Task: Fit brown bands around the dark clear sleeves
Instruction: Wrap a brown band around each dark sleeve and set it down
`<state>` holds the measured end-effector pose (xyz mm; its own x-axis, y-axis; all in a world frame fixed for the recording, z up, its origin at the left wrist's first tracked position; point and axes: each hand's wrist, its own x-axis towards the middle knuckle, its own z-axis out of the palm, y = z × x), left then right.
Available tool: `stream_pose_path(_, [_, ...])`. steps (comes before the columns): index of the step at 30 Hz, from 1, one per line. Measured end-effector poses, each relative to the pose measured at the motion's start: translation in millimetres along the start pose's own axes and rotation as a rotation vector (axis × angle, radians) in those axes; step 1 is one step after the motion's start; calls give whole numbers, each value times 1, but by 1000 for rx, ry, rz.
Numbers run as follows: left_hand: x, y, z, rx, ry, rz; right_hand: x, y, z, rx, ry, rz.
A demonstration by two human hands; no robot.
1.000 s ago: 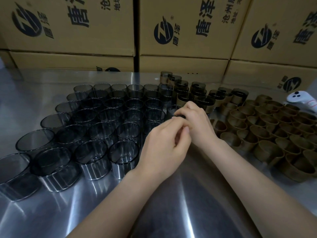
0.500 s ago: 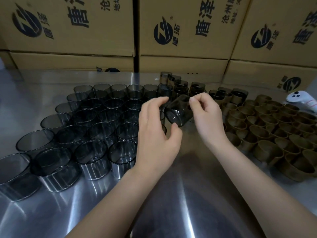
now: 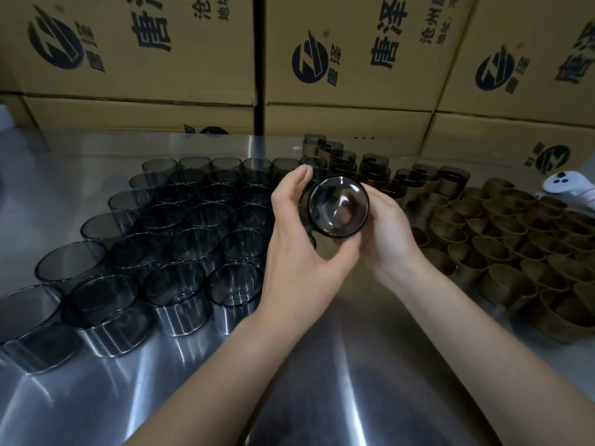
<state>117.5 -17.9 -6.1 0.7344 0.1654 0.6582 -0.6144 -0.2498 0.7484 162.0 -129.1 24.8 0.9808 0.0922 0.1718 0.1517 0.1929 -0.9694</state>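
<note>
A dark clear sleeve is held above the table, tipped so its round end faces me. My left hand curls around its left side, thumb below and fingers above. My right hand cups it from the right and behind. Several more dark clear sleeves stand upright in rows on the left of the steel table. Several loose brown bands lie in a cluster on the right. Sleeves with bands fitted stand at the back centre.
Stacked cardboard boxes with printed logos wall off the back of the table. A white controller lies at the far right edge beside the bands.
Both hands lifted one sleeve from the edge of the rows, raised it and turned it until its round end faces me. My right hand moved from pinching its rim to cupping it.
</note>
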Motion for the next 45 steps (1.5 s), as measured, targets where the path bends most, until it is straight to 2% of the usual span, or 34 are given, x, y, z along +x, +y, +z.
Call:
stream_pose_path(6, [-1, 1, -1, 35, 30, 11, 0, -3, -2, -42, -54, 39])
stream_pose_path(9, [0, 4, -1, 13, 63, 10, 4, -1, -5, -171, 3, 1])
stream_pose_path(11, [0, 6, -2, -6, 67, -5, 9, 3, -11, -341, 101, -101])
stream_pose_path(14, [0, 8, -3, -25, 67, -36, 19, 8, -27, -728, 278, -297])
stream_pose_path(16, [0, 10, -3, -58, 72, -62, 24, 7, -38, -937, 334, -340])
stream_pose_path(20, [1, 12, -4, -132, 79, -105, 34, 5, -59, -1275, 289, -199])
stream_pose_path(24, [2, 13, -5, -214, 79, -151, 39, 5, -69, -1444, 237, -59])
stream_pose_path(30, [5, 13, -6, -321, 86, -220, 41, 4, -75, -1489, 152, 68])
stream_pose_path(35, [6, 15, -6, -391, 93, -265, 40, 3, -76, -1489, 134, 79])
stream_pose_path(40, [7, 9, -6, -451, 84, -309, 39, 2, -71, -1478, 128, 37])
stream_pose_path(45, [9, 4, -8, -514, 103, -365, 38, 5, -67, -1319, 135, -51])
